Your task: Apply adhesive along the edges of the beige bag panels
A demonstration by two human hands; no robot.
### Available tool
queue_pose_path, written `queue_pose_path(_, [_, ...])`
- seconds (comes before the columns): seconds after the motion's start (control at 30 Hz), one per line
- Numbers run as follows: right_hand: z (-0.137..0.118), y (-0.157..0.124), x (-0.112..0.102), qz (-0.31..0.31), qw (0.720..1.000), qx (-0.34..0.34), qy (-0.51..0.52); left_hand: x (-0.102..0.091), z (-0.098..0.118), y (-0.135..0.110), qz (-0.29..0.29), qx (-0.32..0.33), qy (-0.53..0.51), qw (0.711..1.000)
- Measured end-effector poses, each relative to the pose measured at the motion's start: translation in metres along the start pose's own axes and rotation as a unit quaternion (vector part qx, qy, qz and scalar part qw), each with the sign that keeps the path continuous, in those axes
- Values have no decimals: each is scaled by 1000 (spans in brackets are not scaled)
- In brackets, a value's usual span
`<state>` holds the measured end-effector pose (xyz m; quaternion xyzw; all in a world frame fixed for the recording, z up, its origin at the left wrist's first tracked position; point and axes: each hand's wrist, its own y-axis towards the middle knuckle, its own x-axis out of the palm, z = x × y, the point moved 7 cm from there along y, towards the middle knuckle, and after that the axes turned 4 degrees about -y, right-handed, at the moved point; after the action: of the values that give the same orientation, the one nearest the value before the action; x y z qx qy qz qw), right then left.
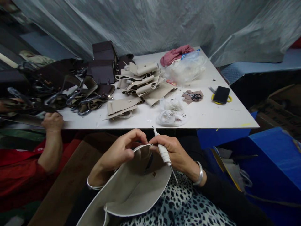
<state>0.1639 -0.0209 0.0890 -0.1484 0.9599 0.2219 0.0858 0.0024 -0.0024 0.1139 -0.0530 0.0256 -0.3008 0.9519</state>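
My left hand (119, 152) pinches the top edge of a beige leather bag piece (131, 188) that rests on my lap. My right hand (175, 150) is closed round a slim white corded tool (164, 153), its tip meeting the same edge next to my left fingers. Both wrists wear silver bangles. The leather curves down toward me over a spotted garment.
A white table (211, 114) ahead carries a stack of beige leather parts (141, 83), dark brown bags and straps (70, 84), clear bags of hardware (170, 113), scissors (195, 96), a black phone (221, 94) and pink cloth (175, 54). Another person's hand (52, 121) rests at the table's left edge. Blue boxes (270, 157) stand right.
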Motion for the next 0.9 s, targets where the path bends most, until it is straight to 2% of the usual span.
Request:
queue_pose_path(0.1, [9,-3,-1,24,998,12,-49,6,-15,10,-33,-47,127,990])
queue_pose_path(0.17, [18,-4,0,38,997,34,-55,6,-22,16,-24,-47,185,981])
queue_pose_path(0.23, [27,-3,1,47,996,57,-57,7,-30,21,-8,-53,199,979])
queue_pose_path(0.4, [47,6,5,49,993,92,-49,-1,-50,35,69,-71,155,983])
queue_pose_path(0.6, [65,11,1,20,995,98,-32,-20,-84,52,122,-119,6,985])
queue_pose_path(0.7, [68,6,-10,15,993,81,-84,-23,-93,61,128,-112,-11,985])
queue_pose_path(0.77, [71,2,-23,30,990,76,-117,-23,-102,66,129,-136,-22,982])
queue_pose_path(0.9, [81,-4,-67,134,977,102,-129,-26,-120,73,148,-208,-42,966])
